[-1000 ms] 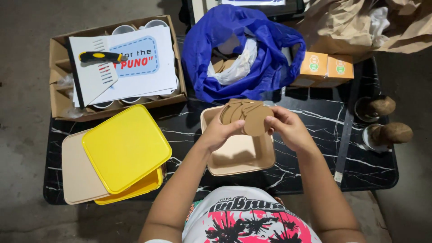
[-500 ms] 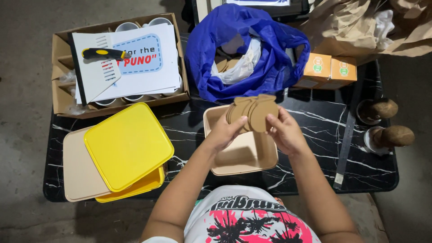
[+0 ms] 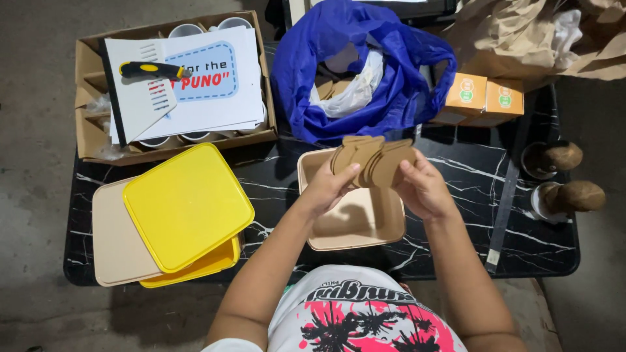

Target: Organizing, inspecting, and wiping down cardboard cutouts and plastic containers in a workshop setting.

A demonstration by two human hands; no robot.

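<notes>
Cutouts fanned wider vs 0.5s ago | brown card cutouts (image 3: 375,160) btwn both hands, L (image 3: 326,189) + R (image 3: 424,189) gripping | above beige tray (image 3: 355,225)

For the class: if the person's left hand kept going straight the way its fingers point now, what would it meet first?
The left hand points up and right, so it already touches the stack of brown cardboard cut-outs. Beyond that, probably the blue plastic bag, though depth is unclear.

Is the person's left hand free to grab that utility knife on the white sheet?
Probably not right now: the left hand shares a stack of brown cardboard pieces with the right hand. The knife itself lies uncovered.
</notes>
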